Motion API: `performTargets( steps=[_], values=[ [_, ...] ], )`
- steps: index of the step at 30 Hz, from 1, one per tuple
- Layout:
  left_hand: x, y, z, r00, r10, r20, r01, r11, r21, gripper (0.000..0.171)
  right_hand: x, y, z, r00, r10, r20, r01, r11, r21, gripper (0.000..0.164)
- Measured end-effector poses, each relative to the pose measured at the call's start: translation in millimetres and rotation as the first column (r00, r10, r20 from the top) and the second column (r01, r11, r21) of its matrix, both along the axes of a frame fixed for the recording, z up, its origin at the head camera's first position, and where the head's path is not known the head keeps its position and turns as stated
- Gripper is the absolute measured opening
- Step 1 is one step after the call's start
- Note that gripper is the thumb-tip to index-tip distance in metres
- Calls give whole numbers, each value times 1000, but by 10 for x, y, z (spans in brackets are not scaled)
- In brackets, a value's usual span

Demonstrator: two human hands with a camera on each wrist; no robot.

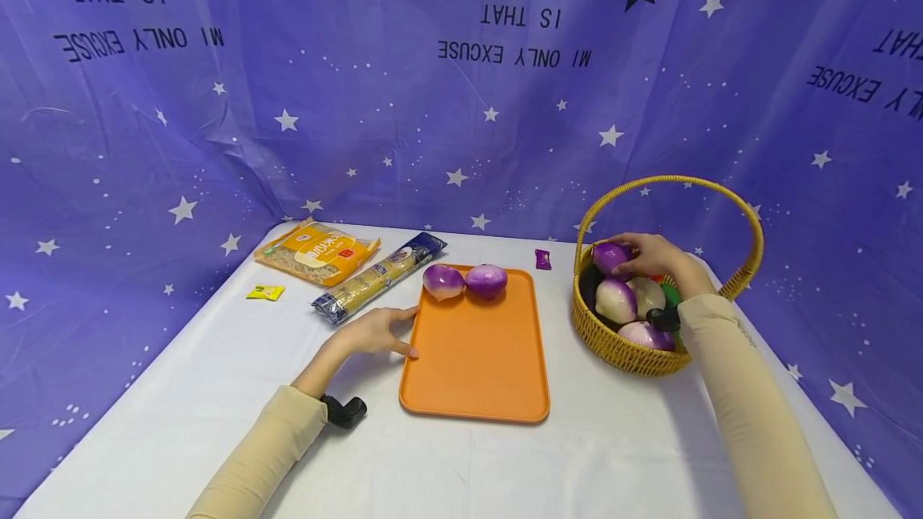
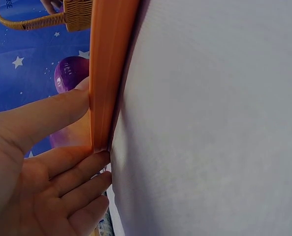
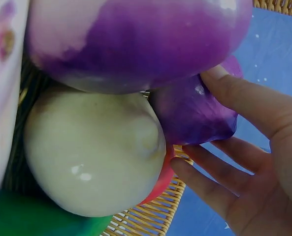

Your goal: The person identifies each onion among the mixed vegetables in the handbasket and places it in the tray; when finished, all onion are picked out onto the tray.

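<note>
My right hand (image 1: pixel 652 255) is over the far side of a yellow wicker basket (image 1: pixel 627 355). Its thumb and fingers hold a glossy purple turnip-like vegetable (image 3: pixel 185 110), thumb on one side and fingertips on the other. More purple-and-white ones (image 1: pixel 615 300) lie in the basket, around a pale round vegetable (image 3: pixel 94 152). On the left, my left hand (image 1: pixel 371 333) touches the edge of an orange tray (image 1: pixel 476 367), its thumb and fingers spread apart along the rim. Two purple-and-white vegetables (image 1: pixel 486 282) sit side by side at the tray's far end.
The basket's tall handle (image 1: pixel 671 179) arches over it. Left of the tray lie a long noodle pack (image 1: pixel 382 277), an orange-labelled bag (image 1: pixel 317 253) and a yellow wrapped sweet (image 1: pixel 265 292). A purple wrapped sweet (image 1: pixel 543 259) lies between tray and basket. A starry curtain hangs behind.
</note>
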State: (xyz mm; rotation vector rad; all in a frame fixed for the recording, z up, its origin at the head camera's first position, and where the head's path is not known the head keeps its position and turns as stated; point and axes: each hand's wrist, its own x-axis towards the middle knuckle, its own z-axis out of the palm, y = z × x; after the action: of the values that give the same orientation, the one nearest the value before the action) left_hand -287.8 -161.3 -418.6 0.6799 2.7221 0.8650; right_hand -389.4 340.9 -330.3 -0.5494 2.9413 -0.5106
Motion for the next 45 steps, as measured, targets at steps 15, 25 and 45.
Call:
performTargets(
  steps=[15,25,45],
  values=[
    [2,14,17,1000,2,14,-2,1000,-2,87,181,50,143,992,-47,-114,41,998,-53,69],
    [-17,7,17,1000,2,11,-2,1000,-3,87,452,-14,286,980,-60,-190,54,998,-36,74],
    [-5,-3,-3,1000,3,15,-3,1000,1,87,1240,-316,199,849,57,-526,-115,990,-78,68]
  ],
)
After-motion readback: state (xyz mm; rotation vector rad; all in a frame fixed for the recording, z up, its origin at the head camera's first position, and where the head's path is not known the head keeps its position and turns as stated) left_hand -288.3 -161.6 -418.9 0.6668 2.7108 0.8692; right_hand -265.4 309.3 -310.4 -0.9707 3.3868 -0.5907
